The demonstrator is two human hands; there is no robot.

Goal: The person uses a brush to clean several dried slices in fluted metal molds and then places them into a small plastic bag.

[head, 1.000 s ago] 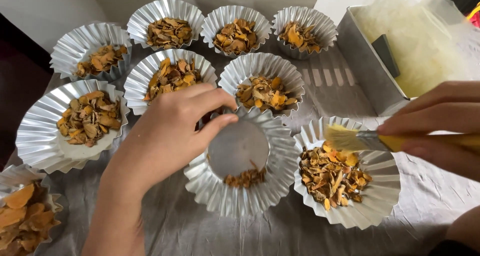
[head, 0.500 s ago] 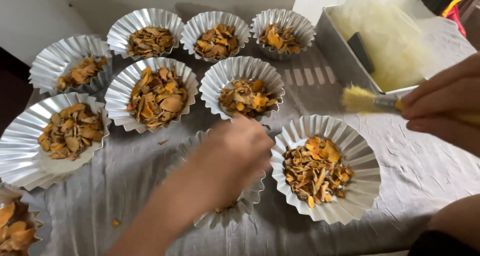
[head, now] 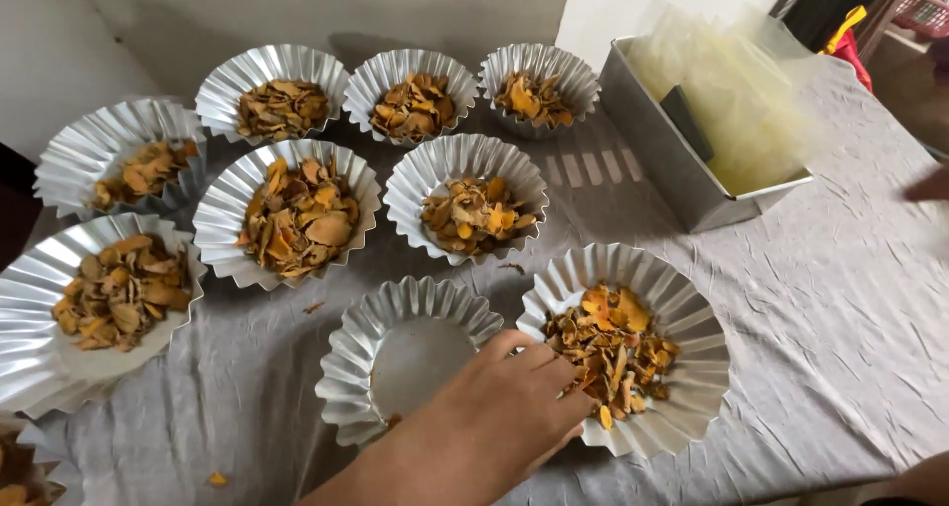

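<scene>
Eight fluted foil cups hold dried orange-brown chips. Three stand in a back row: one at the left, one in the middle, one at the right. In front of them sit a wide cup and another beside it, with two more at the far left, one further back and a larger one nearer. A filled cup stands at the front right. A few loose chips lie on the cloth between the cups.

The empty cup stands at the front centre, just beside the filled front-right one, upright with its mouth up. It is round, so it shows no long axis. Only a few crumbs lie on its bare floor.

The left hand reaches in from the bottom edge, palm down, and covers the near right part of the empty cup's rim. Its fingers are loosely curled and close together, and their tips rest at the edge of the filled cup, among its chips. I cannot tell whether it pinches anything. The right hand is not clearly in view; a blurred dark tip at the right edge is all that shows.

A grey metal tray stands at the back right, holding pale yellowish clear bags.

Everything rests on a wrinkled grey cloth. A pale wall rises behind the table.
</scene>
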